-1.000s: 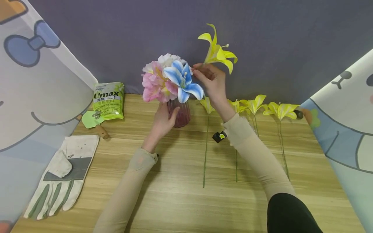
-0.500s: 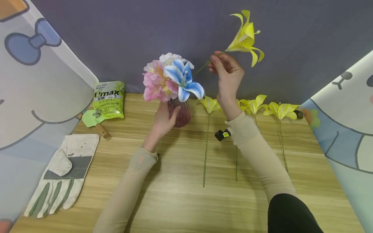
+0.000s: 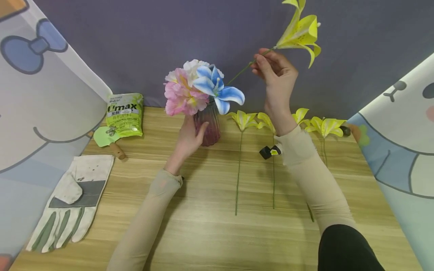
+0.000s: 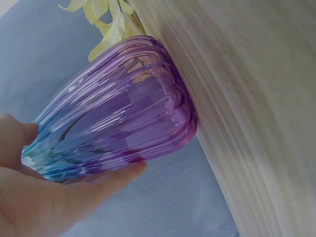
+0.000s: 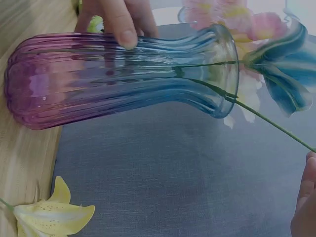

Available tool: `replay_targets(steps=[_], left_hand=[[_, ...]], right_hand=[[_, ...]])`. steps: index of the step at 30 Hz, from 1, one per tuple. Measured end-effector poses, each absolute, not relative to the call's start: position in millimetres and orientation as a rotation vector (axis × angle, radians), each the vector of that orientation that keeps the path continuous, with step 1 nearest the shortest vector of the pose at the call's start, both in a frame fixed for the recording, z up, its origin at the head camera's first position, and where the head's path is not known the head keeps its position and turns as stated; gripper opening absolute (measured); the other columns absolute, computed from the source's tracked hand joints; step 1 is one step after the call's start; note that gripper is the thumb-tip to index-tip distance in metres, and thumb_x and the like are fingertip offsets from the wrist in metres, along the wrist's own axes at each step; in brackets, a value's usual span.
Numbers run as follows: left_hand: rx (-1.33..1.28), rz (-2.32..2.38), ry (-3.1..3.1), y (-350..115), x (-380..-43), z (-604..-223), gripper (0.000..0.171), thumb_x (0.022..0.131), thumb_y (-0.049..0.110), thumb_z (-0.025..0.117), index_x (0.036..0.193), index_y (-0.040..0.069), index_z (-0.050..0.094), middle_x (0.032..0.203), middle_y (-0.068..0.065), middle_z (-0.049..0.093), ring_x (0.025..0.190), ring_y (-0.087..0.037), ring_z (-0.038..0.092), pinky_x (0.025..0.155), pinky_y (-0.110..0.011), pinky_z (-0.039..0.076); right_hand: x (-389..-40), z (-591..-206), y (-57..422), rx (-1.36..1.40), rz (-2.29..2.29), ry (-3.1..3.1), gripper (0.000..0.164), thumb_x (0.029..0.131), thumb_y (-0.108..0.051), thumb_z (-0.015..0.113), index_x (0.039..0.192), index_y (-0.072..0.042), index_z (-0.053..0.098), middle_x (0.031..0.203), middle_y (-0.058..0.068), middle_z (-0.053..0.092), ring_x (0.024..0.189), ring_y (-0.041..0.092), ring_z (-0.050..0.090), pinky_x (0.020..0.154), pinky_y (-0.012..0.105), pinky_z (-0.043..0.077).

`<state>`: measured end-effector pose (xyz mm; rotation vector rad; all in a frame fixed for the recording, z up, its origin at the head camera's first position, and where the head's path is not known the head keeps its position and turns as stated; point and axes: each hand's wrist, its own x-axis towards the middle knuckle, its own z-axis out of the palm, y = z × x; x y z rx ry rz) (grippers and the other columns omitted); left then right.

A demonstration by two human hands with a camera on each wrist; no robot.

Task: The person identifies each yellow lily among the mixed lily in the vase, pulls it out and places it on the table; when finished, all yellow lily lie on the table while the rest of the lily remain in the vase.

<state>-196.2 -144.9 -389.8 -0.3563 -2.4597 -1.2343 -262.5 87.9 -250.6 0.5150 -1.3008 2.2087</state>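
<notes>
In the head view a ribbed glass vase [image 3: 211, 130] stands on the table, purple below and blue towards its neck. My left hand [image 3: 190, 137] holds it from the left, with thumb and fingers around its side. Pink and white flowers [image 3: 185, 94] and a blue lily [image 3: 218, 88] top the vase. My right hand [image 3: 279, 77] pinches the green stem of a yellow artificial lily [image 3: 301, 32], up and right of the vase. In the right wrist view that slanting stem [image 5: 274, 124] passes into the vase mouth [image 5: 232, 74]. The blue bloom hides this entry in the head view.
More yellow lilies [image 3: 244, 119] lie along the table's right side, stems towards me, some partly behind my right arm. At left are a green fertilizer bag [image 3: 125, 116], a small green shovel [image 3: 106, 137] and a white-grey work glove [image 3: 72, 199]. A grey cloth wall [image 3: 152, 45] closes the back.
My right hand has moved up and right with the yellow lily, and more of its stem shows beside the blue lily. The left hand stays at the vase; the blue lily has shifted slightly right.
</notes>
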Motion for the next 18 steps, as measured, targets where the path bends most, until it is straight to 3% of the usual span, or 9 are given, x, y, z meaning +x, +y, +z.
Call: replay_targets(steps=[6, 13, 18], left_hand=[[-0.364, -1.237, -2.449, -145, -197, -391, 0.074, 0.108, 0.019, 0.062, 0.161, -0.014, 0.023, 0.159, -0.037, 0.039, 0.146, -0.05, 0.042, 0.124, -0.054, 0.034], [-0.362, -1.242, -2.451, -146, -197, -393, 0.073, 0.108, 0.019, 0.061, 0.16, -0.015, 0.024, 0.157, -0.037, 0.04, 0.146, -0.051, 0.043, 0.124, -0.054, 0.034], [-0.362, -1.243, -2.451, -145, -196, -394, 0.071, 0.108, 0.019, 0.062, 0.158, -0.016, 0.027, 0.155, -0.037, 0.042, 0.145, -0.05, 0.043, 0.123, -0.054, 0.035]], right_hand=[[-264, -250, 82, 0.594, 2.177, -1.348, 0.014, 0.099, 0.011, 0.07, 0.098, 0.0, 0.079, 0.096, 0.018, 0.076, 0.078, 0.025, 0.073, 0.077, 0.032, 0.063], [-268, -257, 73, 0.955, 2.014, -1.516, 0.018, 0.1, 0.016, 0.063, 0.102, 0.004, 0.076, 0.097, 0.017, 0.075, 0.088, 0.027, 0.077, 0.079, 0.035, 0.064], [-266, -249, 70, 0.872, 2.095, -1.385, 0.021, 0.1, 0.019, 0.06, 0.101, 0.003, 0.074, 0.096, 0.02, 0.072, 0.086, 0.03, 0.075, 0.076, 0.036, 0.063]])
